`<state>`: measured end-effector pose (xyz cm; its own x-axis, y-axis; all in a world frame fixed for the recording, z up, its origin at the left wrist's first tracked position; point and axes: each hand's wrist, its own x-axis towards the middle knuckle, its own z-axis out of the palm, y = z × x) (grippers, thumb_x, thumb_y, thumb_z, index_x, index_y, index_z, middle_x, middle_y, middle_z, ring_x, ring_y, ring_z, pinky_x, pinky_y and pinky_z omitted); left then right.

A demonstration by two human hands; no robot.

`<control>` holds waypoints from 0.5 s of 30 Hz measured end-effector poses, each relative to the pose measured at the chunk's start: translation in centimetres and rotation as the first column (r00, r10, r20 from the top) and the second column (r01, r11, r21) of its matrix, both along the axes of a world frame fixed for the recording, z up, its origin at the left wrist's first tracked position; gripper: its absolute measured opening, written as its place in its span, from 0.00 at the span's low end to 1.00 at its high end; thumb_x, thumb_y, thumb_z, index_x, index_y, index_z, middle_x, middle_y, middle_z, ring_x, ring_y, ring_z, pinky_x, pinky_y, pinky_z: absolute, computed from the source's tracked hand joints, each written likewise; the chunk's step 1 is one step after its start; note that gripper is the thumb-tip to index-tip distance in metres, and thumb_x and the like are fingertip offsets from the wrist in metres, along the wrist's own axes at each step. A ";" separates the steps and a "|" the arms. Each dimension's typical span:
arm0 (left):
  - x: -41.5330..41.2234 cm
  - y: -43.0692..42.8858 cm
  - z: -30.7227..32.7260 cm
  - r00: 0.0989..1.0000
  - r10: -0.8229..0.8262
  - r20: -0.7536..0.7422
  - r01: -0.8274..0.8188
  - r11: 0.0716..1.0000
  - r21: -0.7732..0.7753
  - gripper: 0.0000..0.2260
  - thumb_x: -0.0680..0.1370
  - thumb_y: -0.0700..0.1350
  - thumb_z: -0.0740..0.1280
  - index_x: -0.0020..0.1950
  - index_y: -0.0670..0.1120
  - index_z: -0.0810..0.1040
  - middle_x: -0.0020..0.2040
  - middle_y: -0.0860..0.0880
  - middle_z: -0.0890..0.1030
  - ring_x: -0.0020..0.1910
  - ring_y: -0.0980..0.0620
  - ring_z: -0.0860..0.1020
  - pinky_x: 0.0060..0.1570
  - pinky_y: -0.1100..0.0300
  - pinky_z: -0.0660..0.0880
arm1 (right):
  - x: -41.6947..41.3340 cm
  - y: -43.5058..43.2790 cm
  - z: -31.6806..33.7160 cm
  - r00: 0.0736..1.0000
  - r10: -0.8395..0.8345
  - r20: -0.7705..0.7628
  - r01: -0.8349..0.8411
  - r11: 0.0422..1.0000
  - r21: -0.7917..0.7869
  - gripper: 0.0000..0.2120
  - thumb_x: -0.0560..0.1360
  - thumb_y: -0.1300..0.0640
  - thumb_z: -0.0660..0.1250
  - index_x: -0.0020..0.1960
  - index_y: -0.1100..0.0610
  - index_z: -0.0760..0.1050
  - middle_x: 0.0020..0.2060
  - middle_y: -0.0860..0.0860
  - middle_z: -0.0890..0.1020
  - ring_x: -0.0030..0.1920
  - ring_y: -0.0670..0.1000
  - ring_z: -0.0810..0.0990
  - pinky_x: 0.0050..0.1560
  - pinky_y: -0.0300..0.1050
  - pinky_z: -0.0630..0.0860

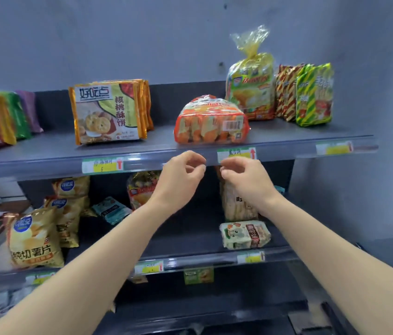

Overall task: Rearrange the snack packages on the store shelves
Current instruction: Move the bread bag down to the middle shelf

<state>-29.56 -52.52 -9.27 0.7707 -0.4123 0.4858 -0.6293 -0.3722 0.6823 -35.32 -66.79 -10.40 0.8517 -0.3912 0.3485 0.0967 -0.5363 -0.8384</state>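
The orange biscuit pack (211, 119) lies flat on its side near the front edge of the upper shelf (45, 153), barcode outward, while its neighbours stand upright and face forward: the walnut cookie packs (108, 112) at about nine o'clock from it, the tied yellow bag (251, 88) at one o'clock and the green striped packs (313, 95) at three o'clock. Lying down as it is, it looks like the odd one out and the likely one to be set straight. Both arms reach up so the hands hang just below it, at its six o'clock, in front of the price label (236, 154) on the shelf rail. The left hand (183, 172) and the right hand (241, 175) are close together but apart, fingers loosely curled, thumbs near fingertips, and holding nothing; neither touches the pack. On the lower shelf, at seven o'clock from the hands, potato chip bags (33, 238) stand in a row.
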 end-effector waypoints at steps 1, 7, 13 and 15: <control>-0.1 -0.3 1.1 1.000 0.008 0.022 -0.008 1.000 -0.026 0.06 0.78 0.42 0.64 0.52 0.46 0.79 0.45 0.51 0.81 0.42 0.57 0.77 0.39 0.74 0.70 | 0.0 -0.5 1.0 0.999 -0.017 0.034 0.017 1.000 -0.002 0.12 0.76 0.62 0.65 0.59 0.59 0.78 0.50 0.50 0.81 0.53 0.48 0.79 0.56 0.39 0.73; 2.7 -1.8 5.5 0.988 0.127 0.092 -0.117 0.988 -0.105 0.07 0.78 0.42 0.64 0.54 0.42 0.78 0.52 0.45 0.79 0.50 0.50 0.78 0.47 0.64 0.75 | 1.6 -2.6 5.3 0.981 -0.122 0.152 0.126 0.992 -0.015 0.12 0.76 0.59 0.65 0.59 0.59 0.76 0.49 0.51 0.80 0.53 0.51 0.78 0.54 0.43 0.74; 7.1 -3.2 8.0 0.934 0.276 -0.228 -0.292 0.956 -0.038 0.25 0.78 0.52 0.63 0.71 0.40 0.64 0.67 0.42 0.68 0.64 0.44 0.70 0.59 0.54 0.69 | 5.2 -4.4 8.0 0.981 -0.187 -0.044 0.187 0.982 -0.010 0.24 0.78 0.49 0.62 0.69 0.60 0.66 0.63 0.55 0.74 0.61 0.54 0.74 0.53 0.44 0.71; 8.5 -3.4 8.6 0.892 0.265 -0.366 -0.297 0.954 -0.032 0.25 0.79 0.53 0.62 0.69 0.37 0.67 0.61 0.43 0.73 0.60 0.44 0.73 0.54 0.54 0.70 | 6.4 -4.9 8.5 0.976 -0.191 -0.104 0.189 0.982 -0.025 0.25 0.78 0.47 0.61 0.69 0.61 0.65 0.63 0.55 0.74 0.60 0.54 0.74 0.50 0.42 0.67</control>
